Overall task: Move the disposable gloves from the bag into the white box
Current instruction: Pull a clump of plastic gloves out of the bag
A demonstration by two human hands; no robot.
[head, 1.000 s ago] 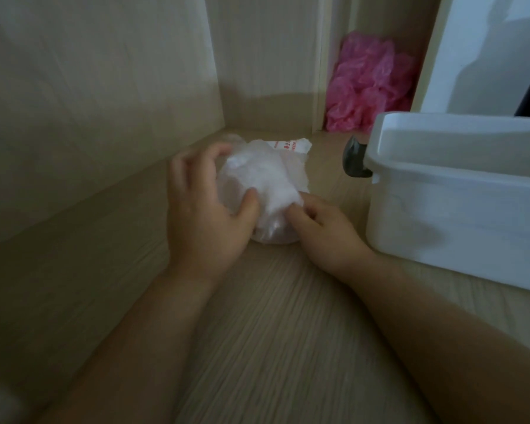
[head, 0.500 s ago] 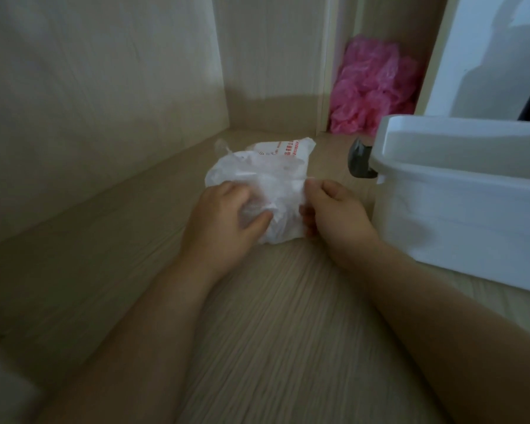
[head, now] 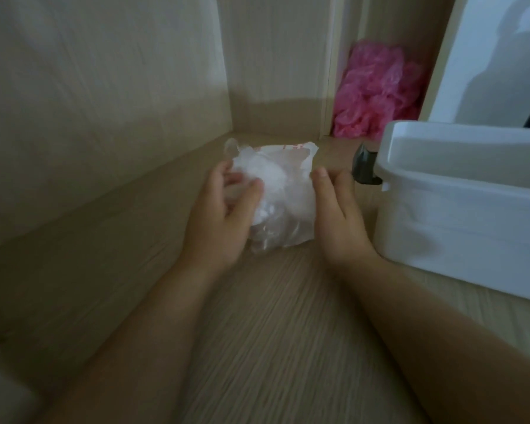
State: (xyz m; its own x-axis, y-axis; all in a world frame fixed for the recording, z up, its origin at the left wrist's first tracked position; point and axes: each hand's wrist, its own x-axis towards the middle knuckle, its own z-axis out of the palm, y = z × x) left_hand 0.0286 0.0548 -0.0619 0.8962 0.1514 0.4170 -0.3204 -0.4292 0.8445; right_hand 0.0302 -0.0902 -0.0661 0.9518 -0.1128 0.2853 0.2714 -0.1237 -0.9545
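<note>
White box (head: 459, 215) sits on the right side of the wooden desk (head: 257, 316), with the bag (head: 291, 209) lying just left of it, gloves (head: 268, 182) bunched up inside. Left hand (head: 218, 221) grips the bag's left side, right hand (head: 340, 218) lies straight-fingered against its right side.

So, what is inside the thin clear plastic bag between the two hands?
A crumpled white mass of thin disposable gloves shows through the thin clear plastic bag. The left hand covers its left side, and their number cannot be told.
</note>
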